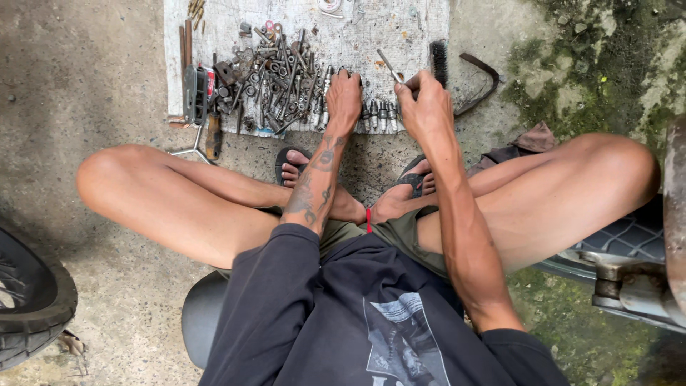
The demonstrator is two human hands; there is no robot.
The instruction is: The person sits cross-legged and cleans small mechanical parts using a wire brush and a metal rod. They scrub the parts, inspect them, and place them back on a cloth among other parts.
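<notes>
I sit cross-legged over a white cloth (400, 28) spread on the concrete. My left hand (344, 96) reaches down onto a row of small metal parts, spark plugs by their look (375, 114), at the cloth's near edge; its fingertips are curled among them and what they grip is hidden. My right hand (423, 104) is closed around a thin metal tool (389, 66) whose tip points up and left over the cloth. A black wire brush (439, 61) lies just beyond that hand.
A heap of bolts, nuts and sockets (275, 78) covers the cloth's left half, with a red-and-black tool (198, 93) and a screwdriver (213, 136) at its left. A tyre (32, 300) sits at lower left, a motorbike part (629, 279) at right, a rag (525, 143) by my knee.
</notes>
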